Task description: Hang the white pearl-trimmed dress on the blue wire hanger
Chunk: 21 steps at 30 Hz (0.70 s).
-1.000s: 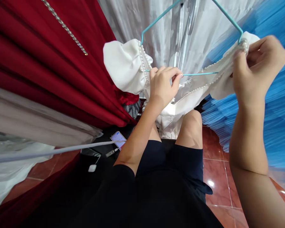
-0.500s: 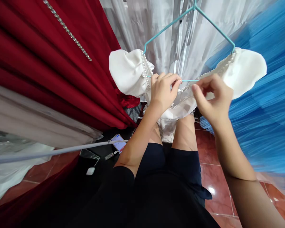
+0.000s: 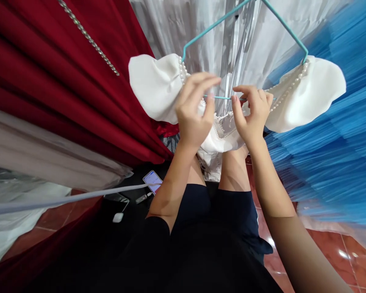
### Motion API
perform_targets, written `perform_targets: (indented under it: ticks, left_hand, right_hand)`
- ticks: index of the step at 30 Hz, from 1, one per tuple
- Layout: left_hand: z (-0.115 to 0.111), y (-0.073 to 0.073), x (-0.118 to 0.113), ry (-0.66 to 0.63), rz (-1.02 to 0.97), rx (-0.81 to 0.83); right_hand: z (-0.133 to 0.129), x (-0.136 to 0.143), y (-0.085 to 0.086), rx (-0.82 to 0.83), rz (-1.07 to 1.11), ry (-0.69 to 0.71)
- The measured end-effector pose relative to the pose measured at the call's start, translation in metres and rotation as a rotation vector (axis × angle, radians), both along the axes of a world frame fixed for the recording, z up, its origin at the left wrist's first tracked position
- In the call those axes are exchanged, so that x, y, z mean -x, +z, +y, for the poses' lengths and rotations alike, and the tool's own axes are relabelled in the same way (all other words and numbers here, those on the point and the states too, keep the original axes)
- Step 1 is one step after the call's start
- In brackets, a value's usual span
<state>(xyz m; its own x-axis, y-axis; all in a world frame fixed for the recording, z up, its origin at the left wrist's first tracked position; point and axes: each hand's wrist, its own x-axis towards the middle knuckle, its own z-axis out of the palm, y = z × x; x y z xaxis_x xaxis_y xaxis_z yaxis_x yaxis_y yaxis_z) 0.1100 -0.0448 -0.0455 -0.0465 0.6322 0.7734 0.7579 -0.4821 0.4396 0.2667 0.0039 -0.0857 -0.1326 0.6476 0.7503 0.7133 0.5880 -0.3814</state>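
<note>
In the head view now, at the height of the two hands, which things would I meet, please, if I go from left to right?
Red fabric → one white puffed sleeve → left hand → right hand → other white puffed sleeve → blue fabric.

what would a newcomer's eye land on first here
Probably the smooth white garment with pearl-like bead trim, upper centre, on a turquoise wire hanger, with the bare left hand and right hand at the hanger's lower bar. Then the deep-red draped fabric at upper left and bright blue layered gauzy fabric at right.
</note>
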Motion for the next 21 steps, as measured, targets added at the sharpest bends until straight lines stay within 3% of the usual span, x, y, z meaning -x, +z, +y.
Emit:
perform_targets:
  ticks: [4,6,8,10,13,17,19,21]
  left_hand:
    - [0.021,0.0,0.034,0.188,-0.017,-0.345]
    - [0.038,-0.003,0.052,0.186,0.042,-0.385]
    - [0.054,-0.005,0.067,0.18,0.053,-0.306]
    - [0.065,-0.005,0.078,0.118,0.046,-0.337]
    - [0.08,0.0,0.09,-0.01,0.023,-0.619]
    - [0.103,0.002,0.104,0.051,-0.194,-0.899]
    - [0.114,0.001,0.114,0.095,-0.214,-0.946]
    - [0.123,-0.001,0.125,0.042,-0.136,-0.797]
  right_hand:
    - [-0.002,0.001,0.0,0.026,-0.019,-0.002]
    - [-0.003,0.0,0.0,0.047,-0.025,-0.005]
    - [-0.005,-0.002,0.002,0.063,-0.027,-0.01]
    - [-0.008,-0.004,0.005,0.058,-0.037,-0.017]
    - [-0.01,-0.006,0.011,0.019,-0.053,-0.025]
    - [-0.007,-0.006,0.014,-0.054,-0.022,-0.025]
    - [-0.005,-0.005,0.014,-0.083,-0.008,-0.021]
    - [-0.004,-0.005,0.014,-0.095,-0.013,-0.017]
